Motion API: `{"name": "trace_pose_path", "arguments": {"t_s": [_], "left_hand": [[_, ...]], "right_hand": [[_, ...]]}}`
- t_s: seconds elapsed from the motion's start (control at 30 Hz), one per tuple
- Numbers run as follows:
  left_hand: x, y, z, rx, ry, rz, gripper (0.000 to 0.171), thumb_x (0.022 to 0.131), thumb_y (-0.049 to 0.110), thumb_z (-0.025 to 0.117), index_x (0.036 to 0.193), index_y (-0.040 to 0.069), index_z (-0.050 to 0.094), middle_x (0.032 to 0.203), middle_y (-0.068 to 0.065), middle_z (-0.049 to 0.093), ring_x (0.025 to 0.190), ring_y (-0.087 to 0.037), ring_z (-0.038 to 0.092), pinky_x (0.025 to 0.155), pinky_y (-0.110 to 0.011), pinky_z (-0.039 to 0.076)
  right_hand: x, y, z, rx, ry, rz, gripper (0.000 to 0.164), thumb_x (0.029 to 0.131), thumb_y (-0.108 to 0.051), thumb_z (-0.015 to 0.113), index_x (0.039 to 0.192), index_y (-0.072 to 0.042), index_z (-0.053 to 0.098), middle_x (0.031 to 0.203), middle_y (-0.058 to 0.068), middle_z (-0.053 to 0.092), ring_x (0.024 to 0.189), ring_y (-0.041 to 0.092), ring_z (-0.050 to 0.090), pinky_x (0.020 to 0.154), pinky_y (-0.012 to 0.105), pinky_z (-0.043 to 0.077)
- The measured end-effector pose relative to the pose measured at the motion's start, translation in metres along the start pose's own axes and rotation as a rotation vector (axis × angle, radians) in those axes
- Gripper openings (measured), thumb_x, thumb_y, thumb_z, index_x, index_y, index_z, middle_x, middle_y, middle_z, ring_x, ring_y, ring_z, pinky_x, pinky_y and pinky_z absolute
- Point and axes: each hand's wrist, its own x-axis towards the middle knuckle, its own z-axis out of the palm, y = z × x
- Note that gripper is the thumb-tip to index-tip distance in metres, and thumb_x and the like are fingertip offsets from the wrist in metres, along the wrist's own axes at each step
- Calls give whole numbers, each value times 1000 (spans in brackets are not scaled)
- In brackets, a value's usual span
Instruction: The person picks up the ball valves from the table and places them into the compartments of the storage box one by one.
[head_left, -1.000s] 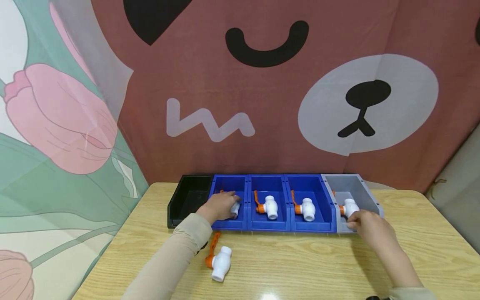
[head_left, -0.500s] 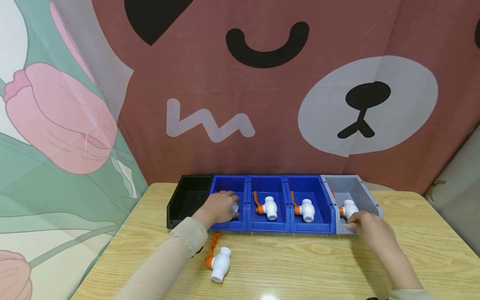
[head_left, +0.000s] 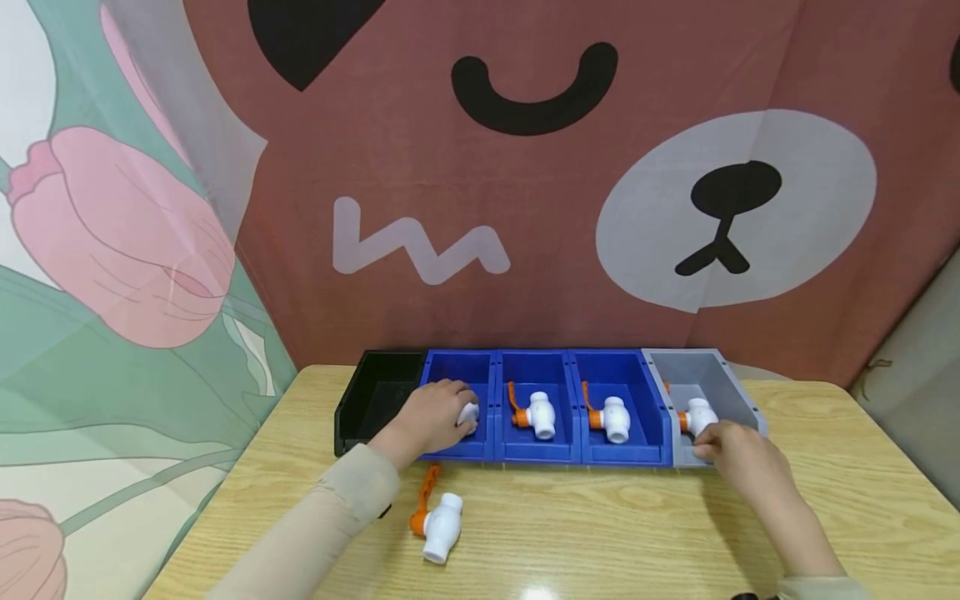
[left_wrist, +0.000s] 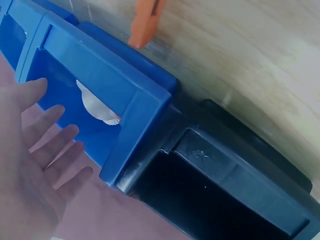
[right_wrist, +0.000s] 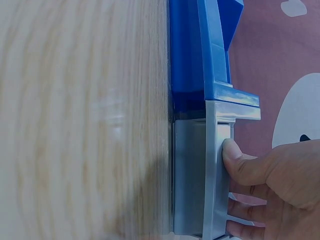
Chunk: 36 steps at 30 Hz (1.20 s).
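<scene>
My left hand [head_left: 431,417] reaches into the leftmost blue bin [head_left: 459,450], its fingers loosely spread in the left wrist view. A white ball valve [head_left: 468,414] lies in that bin, partly hidden by the hand; its white body [left_wrist: 96,106] shows apart from the fingers in the left wrist view. My right hand [head_left: 746,458] rests at the front rim of the grey bin [head_left: 738,387], thumb at the rim in the right wrist view and fingertips hidden behind it. Inside, a white ball valve [head_left: 700,414] with an orange handle lies right beside the fingers.
Two more blue bins each hold a white valve [head_left: 541,415] and another valve [head_left: 615,419], with orange handles. A black bin [head_left: 347,421] closes the row at left. One more valve [head_left: 442,527] lies on the wooden table [head_left: 600,533]. A printed cloth [head_left: 420,317] hangs behind.
My left hand has drawn back slightly to the left over the blue bin, baring a little more of the valve in it. The right hand has stayed at the grey bin's rim.
</scene>
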Motion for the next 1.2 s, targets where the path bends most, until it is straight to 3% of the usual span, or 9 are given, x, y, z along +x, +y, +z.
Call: {"name": "trace_pose_path", "arguments": {"t_s": [0.33,0.47,0.6,0.8,1.2], "left_hand": [[-25,-4,-5,31,124,97,32,93,36,69,116,14,71,120,-8,66,118,-32,59,102,-46,47],[-36,-3,-6,51,119,114,33,93,38,68,118,16,71,124,-5,64,117,-27,59,101,-43,47],[-49,1,-4,70,129,172,36,94,40,65,122,18,69,128,-4,63,119,-26,58,102,-43,47],[-69,8,-2,42,160,224,36,95,38,65,123,17,68,128,-2,63,118,-24,58,100,-42,48],[-91,15,6,5,213,267,33,93,38,68,118,17,70,122,-1,66,115,-21,60,96,-42,51]], "right_hand": [[0,2,2,-1,15,-10,7,87,-15,75,90,-8,75,94,16,71,85,43,65,64,56,52],[-1,3,4,-3,30,-21,6,86,-14,76,89,-8,75,93,16,71,84,44,65,64,56,52],[-1,2,4,-4,33,-22,6,86,-14,76,89,-9,75,93,15,71,84,44,65,64,56,52],[-2,1,4,-2,43,-27,5,86,-13,76,88,-8,74,92,15,71,84,45,65,64,57,52],[-2,2,4,-4,59,-34,5,85,-12,76,86,-8,74,91,16,71,83,45,65,63,57,52]]}}
